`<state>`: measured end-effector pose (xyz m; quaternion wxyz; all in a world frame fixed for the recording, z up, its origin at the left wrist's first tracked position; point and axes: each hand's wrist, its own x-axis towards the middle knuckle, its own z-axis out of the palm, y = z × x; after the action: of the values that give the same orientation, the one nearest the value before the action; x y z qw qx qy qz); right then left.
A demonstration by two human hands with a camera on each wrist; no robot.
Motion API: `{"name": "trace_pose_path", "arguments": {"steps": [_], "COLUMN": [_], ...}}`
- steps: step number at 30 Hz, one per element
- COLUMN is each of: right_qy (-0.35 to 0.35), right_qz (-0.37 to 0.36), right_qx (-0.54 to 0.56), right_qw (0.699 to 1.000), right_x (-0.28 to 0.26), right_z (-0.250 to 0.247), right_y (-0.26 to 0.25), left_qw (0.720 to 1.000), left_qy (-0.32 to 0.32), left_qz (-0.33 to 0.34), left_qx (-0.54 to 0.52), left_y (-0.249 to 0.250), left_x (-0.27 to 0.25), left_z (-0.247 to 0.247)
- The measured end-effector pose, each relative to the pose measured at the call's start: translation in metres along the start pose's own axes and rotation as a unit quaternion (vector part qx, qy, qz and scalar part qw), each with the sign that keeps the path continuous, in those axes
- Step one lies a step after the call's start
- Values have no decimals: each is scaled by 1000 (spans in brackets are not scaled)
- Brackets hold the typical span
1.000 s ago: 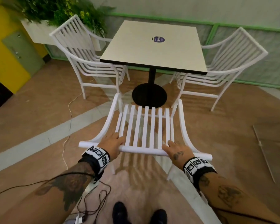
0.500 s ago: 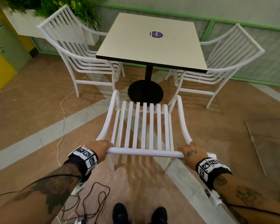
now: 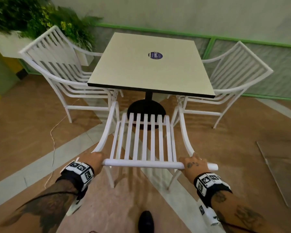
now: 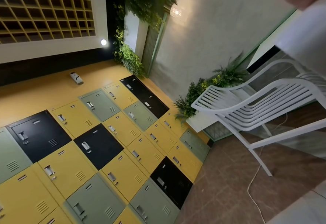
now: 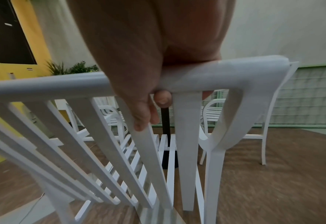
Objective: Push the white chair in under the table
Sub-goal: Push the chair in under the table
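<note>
The white slatted chair (image 3: pixel 144 142) faces the square cream table (image 3: pixel 151 64), its seat front near the table's black round base (image 3: pixel 146 109). My left hand (image 3: pixel 95 159) grips the left end of the chair's top rail. My right hand (image 3: pixel 192 163) grips the rail near its right end. In the right wrist view my right hand (image 5: pixel 154 94) wraps the top rail (image 5: pixel 225 71), fingers curled behind it beside a back slat. In the left wrist view only a blurred white part of the chair (image 4: pixel 315 30) shows at the top right; the left hand's fingers are out of sight.
Two more white chairs stand tucked at the table's sides, one left (image 3: pixel 62 76) and one right (image 3: pixel 232 84). A planter with greenery (image 3: pixel 29 19) sits behind the left chair. A thin cable (image 3: pixel 53 140) lies on the floor at left. Lockers (image 4: pixel 81 151) line the left wall.
The chair has slid forward toward the table, its seat front now at the table's base. Both hands moved outward along the top rail to its ends and stepped forward with it.
</note>
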<state>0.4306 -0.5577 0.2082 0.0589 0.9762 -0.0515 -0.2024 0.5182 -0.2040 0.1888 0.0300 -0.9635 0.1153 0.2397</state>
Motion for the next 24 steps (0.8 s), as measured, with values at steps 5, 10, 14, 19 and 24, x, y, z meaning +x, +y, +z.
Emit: {"name": "trace_pose_path", "arguments": {"steps": [5,10,14,19,24], "right_qy": [-2,-5,-4,-5,-2], "right_qz": [3,3,1,11,-3], "right_qx": [-14,-11,-13,-5,-9], "right_qw": [1000,1000,1000,1000,1000], "right_x": [53,95,112,119,110], "right_z": [-21,-34,-43,-43,-34], "right_y": [11,17,16,16,18], "left_qw": [1000,1000,999,999,999], "left_qy": [5,9,16,12,9], "left_qz": [3,-2,-2,-2,8], "left_qx": [2,27,43,45,37], "left_y": [3,3,1,2,-3], "left_x": [47,86,106,116,106], "left_z": [-25,-44,-58,-60,-50]}}
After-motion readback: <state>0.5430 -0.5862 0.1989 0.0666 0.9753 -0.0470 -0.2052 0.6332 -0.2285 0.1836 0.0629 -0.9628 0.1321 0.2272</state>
